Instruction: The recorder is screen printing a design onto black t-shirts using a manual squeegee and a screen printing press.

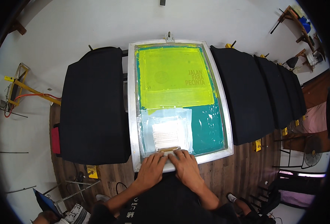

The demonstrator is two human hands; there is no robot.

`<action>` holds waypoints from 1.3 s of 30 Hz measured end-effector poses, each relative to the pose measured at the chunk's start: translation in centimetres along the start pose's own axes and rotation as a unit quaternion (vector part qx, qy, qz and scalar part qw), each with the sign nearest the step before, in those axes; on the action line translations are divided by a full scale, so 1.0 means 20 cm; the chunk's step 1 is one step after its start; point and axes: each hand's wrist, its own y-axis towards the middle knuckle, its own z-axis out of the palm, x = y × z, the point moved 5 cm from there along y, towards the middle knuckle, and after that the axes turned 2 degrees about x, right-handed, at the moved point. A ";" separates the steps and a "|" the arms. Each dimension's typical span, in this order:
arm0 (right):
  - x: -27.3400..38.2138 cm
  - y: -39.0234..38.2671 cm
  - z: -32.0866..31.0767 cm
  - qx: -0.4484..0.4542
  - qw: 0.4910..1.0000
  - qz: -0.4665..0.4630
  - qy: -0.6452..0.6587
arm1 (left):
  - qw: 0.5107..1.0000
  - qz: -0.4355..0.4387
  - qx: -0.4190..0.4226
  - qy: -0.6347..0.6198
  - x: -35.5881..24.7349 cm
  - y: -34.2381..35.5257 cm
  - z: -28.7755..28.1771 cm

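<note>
Hands, left hand (152, 168) and right hand (184, 165), are gripping the squeegee (168, 150) at the screen frame (132, 112) near edge; stroke appears finished, shirts (247, 93) are waiting.

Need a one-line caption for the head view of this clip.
Both hands, left hand and right hand, grip a wooden-handled squeegee at the near end of an aluminium-framed printing screen, flanked by black garments.

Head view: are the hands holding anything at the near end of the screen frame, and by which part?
Both the left hand and right hand grip the wooden-handled squeegee along its top edge, side by side, inside the aluminium-framed printing screen.
</note>
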 end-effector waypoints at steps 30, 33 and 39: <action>-0.11 0.42 -0.06 -0.018 0.999 -0.005 0.028 | 1.000 -0.018 -0.023 -0.011 0.22 0.31 -0.11; -0.03 0.20 -0.01 0.008 0.999 -0.009 0.042 | 0.999 -0.015 0.003 -0.041 0.13 0.11 -0.05; -0.05 0.17 -0.09 0.105 0.993 0.011 0.050 | 0.994 -0.022 0.082 -0.065 0.06 0.14 -0.09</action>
